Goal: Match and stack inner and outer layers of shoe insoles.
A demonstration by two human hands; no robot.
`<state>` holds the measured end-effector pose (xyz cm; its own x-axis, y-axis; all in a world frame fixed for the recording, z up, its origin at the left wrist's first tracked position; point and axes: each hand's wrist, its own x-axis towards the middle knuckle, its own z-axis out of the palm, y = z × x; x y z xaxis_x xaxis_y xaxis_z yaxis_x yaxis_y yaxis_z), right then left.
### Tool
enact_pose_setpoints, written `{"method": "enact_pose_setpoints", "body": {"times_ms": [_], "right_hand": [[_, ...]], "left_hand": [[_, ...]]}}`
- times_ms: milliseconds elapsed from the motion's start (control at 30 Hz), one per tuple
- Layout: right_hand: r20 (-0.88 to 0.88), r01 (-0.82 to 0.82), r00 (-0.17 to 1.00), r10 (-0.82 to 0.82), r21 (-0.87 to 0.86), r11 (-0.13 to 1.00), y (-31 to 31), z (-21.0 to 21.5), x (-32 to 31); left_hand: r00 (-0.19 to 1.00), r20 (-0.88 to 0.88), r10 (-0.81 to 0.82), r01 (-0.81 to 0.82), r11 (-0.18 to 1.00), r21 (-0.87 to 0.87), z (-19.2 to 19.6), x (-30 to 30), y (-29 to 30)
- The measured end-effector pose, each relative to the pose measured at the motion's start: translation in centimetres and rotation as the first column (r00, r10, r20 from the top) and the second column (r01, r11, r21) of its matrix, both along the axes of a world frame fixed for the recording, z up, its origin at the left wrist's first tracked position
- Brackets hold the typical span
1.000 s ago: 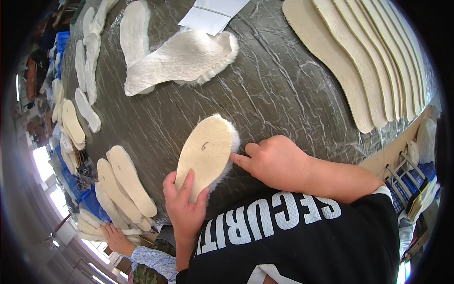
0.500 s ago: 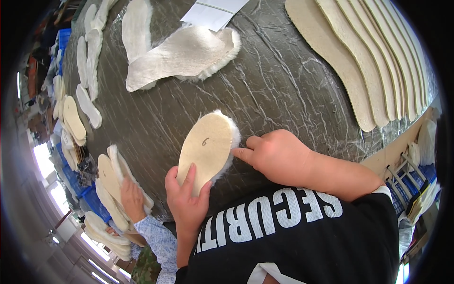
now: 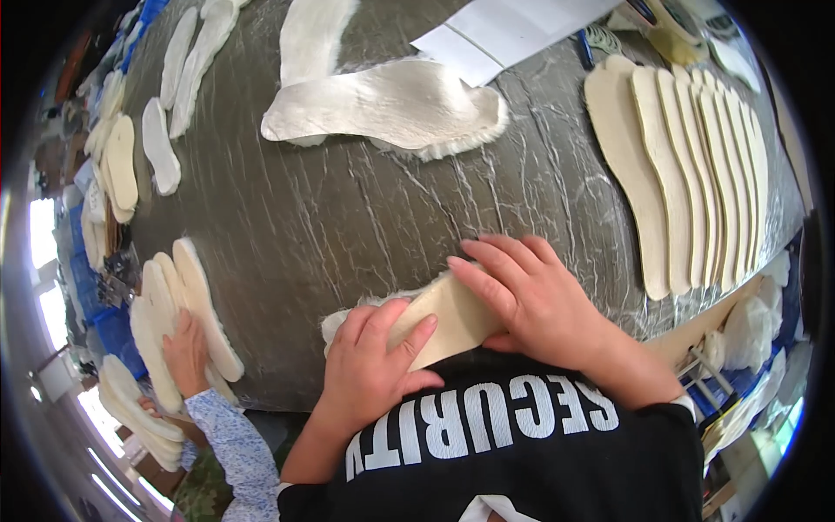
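Note:
A beige insole (image 3: 450, 315) with white fleece along its edge lies crosswise close to my body, at the near edge of the table. My left hand (image 3: 370, 361) grips its left part, with the thumb on the beige face. Around the right end curls my right hand (image 3: 539, 304), its fingers over the far edge. Both hands cover much of the insole, so its ends are partly hidden. Beyond them, a white fleece-backed insole (image 3: 383, 104) rests across another fleecy piece (image 3: 315, 39).
A fanned row of beige insoles (image 3: 648, 191) lies at the right. White paper (image 3: 513, 35) is at the back, near a roll of tape (image 3: 674, 17). At the left, a co-worker's hand (image 3: 185, 352) touches a stack of insoles (image 3: 200, 296). More white pieces (image 3: 161, 148) lie far left.
The insole has turned from nearly upright to crosswise and come nearer to my body. My right hand has gone from touching its edge to gripping its right end. The view has shifted.

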<state>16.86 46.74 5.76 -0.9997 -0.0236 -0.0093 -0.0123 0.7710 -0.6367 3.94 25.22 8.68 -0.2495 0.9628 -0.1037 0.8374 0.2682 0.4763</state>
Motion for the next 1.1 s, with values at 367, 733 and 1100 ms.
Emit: {"method": "enact_pose_setpoints", "body": {"times_ms": [367, 733, 1100], "right_hand": [[0.054, 0.199, 0.980, -0.192, -0.195, 0.960, 0.6, 0.4, 1.2], [0.527, 0.032, 0.773, 0.353, -0.589, 0.808, 4.0, 0.6, -7.9], [0.425, -0.083, 0.824, 0.376, -0.565, 0.821, 4.0, -1.7, -8.5]], "left_hand": [[0.972, 0.137, 0.191, -0.208, 0.970, 0.124, 0.3, -1.1, 0.4], [0.999, 0.047, 0.008, -0.017, 0.982, 0.187, 1.2, -1.3, 1.9], [0.986, 0.051, 0.161, -0.167, 0.972, 0.166, -0.1, -2.6, 2.5]]}}
